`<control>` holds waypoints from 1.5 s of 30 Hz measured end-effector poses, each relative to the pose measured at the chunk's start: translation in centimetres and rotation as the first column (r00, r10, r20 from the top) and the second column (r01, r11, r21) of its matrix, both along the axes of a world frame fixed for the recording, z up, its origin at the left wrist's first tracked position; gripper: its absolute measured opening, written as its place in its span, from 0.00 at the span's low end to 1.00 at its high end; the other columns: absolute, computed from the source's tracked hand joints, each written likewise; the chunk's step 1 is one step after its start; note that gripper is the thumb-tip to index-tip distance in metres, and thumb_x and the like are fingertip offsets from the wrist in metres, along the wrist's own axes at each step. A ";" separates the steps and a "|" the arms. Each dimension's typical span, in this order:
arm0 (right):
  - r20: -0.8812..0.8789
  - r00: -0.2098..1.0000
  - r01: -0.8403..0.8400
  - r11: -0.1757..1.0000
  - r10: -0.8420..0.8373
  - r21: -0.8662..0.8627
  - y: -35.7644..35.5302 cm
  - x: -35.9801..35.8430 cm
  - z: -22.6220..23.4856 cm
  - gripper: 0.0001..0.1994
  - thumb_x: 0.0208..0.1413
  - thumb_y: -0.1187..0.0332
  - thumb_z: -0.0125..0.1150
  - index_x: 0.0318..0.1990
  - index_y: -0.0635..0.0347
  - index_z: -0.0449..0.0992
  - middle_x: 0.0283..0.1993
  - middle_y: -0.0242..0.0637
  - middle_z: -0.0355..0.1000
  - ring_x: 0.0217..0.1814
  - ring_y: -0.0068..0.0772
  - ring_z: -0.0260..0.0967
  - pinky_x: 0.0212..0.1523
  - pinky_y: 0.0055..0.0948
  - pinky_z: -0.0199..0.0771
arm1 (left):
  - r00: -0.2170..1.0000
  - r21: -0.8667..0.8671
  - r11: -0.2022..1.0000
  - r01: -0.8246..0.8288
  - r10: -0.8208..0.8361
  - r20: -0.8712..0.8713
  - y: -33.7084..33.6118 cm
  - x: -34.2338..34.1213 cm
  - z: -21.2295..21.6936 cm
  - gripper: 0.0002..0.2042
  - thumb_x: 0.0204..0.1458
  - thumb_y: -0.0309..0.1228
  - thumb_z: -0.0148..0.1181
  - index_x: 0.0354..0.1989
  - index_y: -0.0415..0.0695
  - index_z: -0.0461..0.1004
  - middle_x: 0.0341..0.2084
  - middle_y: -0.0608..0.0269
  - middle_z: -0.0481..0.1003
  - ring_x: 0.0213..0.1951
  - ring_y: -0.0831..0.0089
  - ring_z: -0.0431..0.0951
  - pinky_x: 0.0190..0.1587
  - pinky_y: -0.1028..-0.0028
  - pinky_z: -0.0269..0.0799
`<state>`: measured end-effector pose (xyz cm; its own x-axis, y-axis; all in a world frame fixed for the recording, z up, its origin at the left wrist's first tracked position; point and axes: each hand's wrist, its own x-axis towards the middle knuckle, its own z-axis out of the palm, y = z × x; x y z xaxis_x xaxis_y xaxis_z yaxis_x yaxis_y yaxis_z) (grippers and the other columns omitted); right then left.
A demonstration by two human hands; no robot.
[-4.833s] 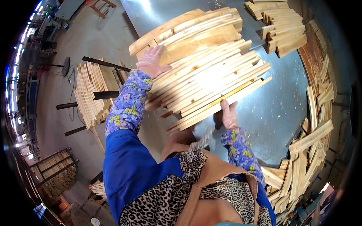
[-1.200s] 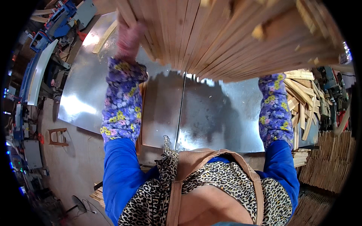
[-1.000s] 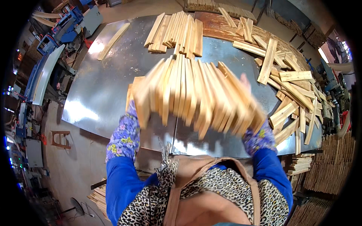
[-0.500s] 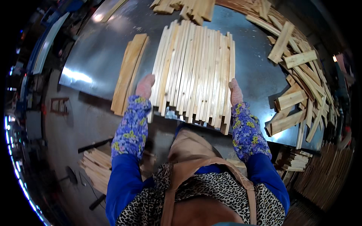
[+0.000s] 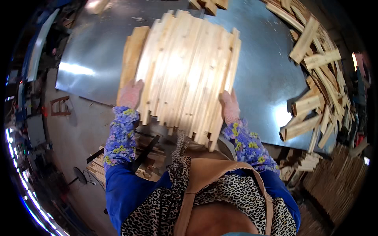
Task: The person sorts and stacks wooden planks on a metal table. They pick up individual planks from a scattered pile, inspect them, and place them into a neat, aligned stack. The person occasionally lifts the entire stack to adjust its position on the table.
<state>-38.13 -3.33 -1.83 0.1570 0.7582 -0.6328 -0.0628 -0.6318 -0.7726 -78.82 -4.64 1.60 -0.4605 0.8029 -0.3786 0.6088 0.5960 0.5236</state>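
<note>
A wide row of pale wooden strips [image 5: 185, 74], packed side by side with uneven ends, is clamped between my two hands. My left hand [image 5: 130, 94], in a pinkish glove, presses the left outer edge near its lower end. On the opposite edge my gloved right hand [image 5: 230, 105] grips the strips, fingers along the side. The near ends overhang the table's front edge, close to my apron. Darker boards [image 5: 134, 47] lie just left of the row, partly covered by it and my left hand. Whether the row touches the table underneath is hidden.
The shiny metal table [image 5: 260, 70] extends on both sides. Loose wood offcuts [image 5: 309, 104] are heaped along its right edge. More short boards [image 5: 210, 6] lie at the far side. Below stand stacked strips [image 5: 98, 167], a pedestal fan-like object [image 5: 80, 176] and a small stool [image 5: 60, 106].
Both hands have moved left and nearer to me with the strips, which now slant and show broader, tighter-packed faces. The row has come up against the darker boards.
</note>
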 end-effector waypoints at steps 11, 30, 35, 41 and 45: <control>0.093 0.840 -0.543 0.828 0.535 0.141 -1.1 5.6 -3.5 0.48 0.72 0.40 0.60 0.85 0.63 0.50 0.84 0.58 0.58 0.88 0.50 0.51 0.86 0.41 0.50 | 0.827 0.211 0.919 0.333 -0.177 -0.534 5.3 13.7 2.9 0.40 0.59 0.41 0.69 0.78 0.39 0.64 0.77 0.39 0.63 0.77 0.45 0.62 0.79 0.55 0.59; -0.299 0.818 0.536 0.840 -0.491 0.089 29.1 48.2 -5.6 0.19 0.70 0.52 0.67 0.53 0.58 0.78 0.39 0.35 0.74 0.34 0.33 0.68 0.32 0.33 0.67 | 0.807 0.254 0.802 0.540 -0.580 0.115 6.3 56.7 2.9 0.26 0.62 0.38 0.66 0.66 0.36 0.77 0.62 0.38 0.77 0.64 0.42 0.77 0.67 0.52 0.73; 0.183 0.574 -0.816 0.576 0.798 0.046 15.4 41.5 -1.0 0.19 0.74 0.60 0.58 0.63 0.62 0.75 0.58 0.47 0.75 0.58 0.44 0.71 0.56 0.40 0.73 | 0.762 0.267 0.731 0.629 -0.647 -0.026 18.2 63.0 1.7 0.34 0.62 0.45 0.68 0.68 0.29 0.72 0.56 0.36 0.81 0.57 0.42 0.81 0.63 0.54 0.75; -0.439 0.570 -0.674 0.701 0.694 0.233 12.5 45.2 -4.4 0.30 0.75 0.57 0.57 0.75 0.70 0.65 0.74 0.58 0.70 0.77 0.49 0.69 0.77 0.42 0.70 | 0.794 -0.142 0.863 0.485 -0.367 0.484 16.0 60.3 -0.2 0.28 0.59 0.44 0.70 0.62 0.37 0.81 0.47 0.48 0.86 0.50 0.59 0.85 0.52 0.62 0.80; 0.208 0.922 -0.378 0.878 0.327 0.294 19.5 44.4 -7.1 0.45 0.70 0.47 0.67 0.80 0.73 0.57 0.78 0.62 0.65 0.80 0.54 0.65 0.79 0.42 0.66 | 0.957 -0.369 0.898 0.238 -0.282 -0.068 6.6 52.2 0.7 0.25 0.55 0.46 0.76 0.58 0.45 0.84 0.49 0.50 0.85 0.60 0.53 0.80 0.64 0.56 0.74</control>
<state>6.22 16.12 -8.92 -0.0873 0.9380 -0.3354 0.2475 -0.3057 -0.9194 -26.63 2.00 2.26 -0.3117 0.7234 -0.6160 0.8109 0.5405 0.2244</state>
